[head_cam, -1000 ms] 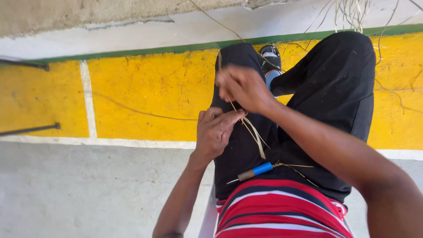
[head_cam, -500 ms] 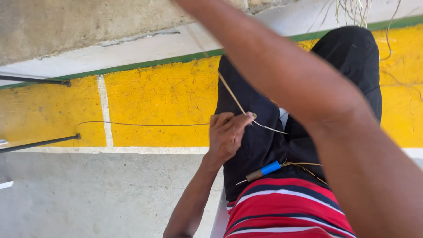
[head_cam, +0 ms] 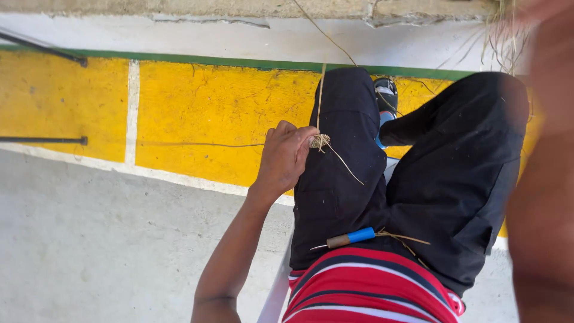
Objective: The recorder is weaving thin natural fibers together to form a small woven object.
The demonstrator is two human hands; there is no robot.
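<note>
My left hand [head_cam: 286,157] is closed over my left knee and pinches a small coiled weave of straw [head_cam: 319,142]. From the coil one thin straw strand [head_cam: 321,90] runs straight up and another trails down to the right across my dark trousers [head_cam: 341,197]. My right arm [head_cam: 547,179] fills the right edge, raised and blurred; the hand itself is out of view at the top. A tool with a blue handle [head_cam: 351,237] lies across my lap, above my red striped shirt [head_cam: 371,287].
A yellow painted kerb [head_cam: 209,113] with white lines and a green stripe runs behind my legs. Grey concrete floor [head_cam: 107,239] lies to the left. Loose straw strands [head_cam: 502,42] hang at the top right. My shoe [head_cam: 385,96] rests near the kerb.
My right arm has swung from in front of my knee up and to the right, drawing the strand taut. My left hand has stayed on the coil.
</note>
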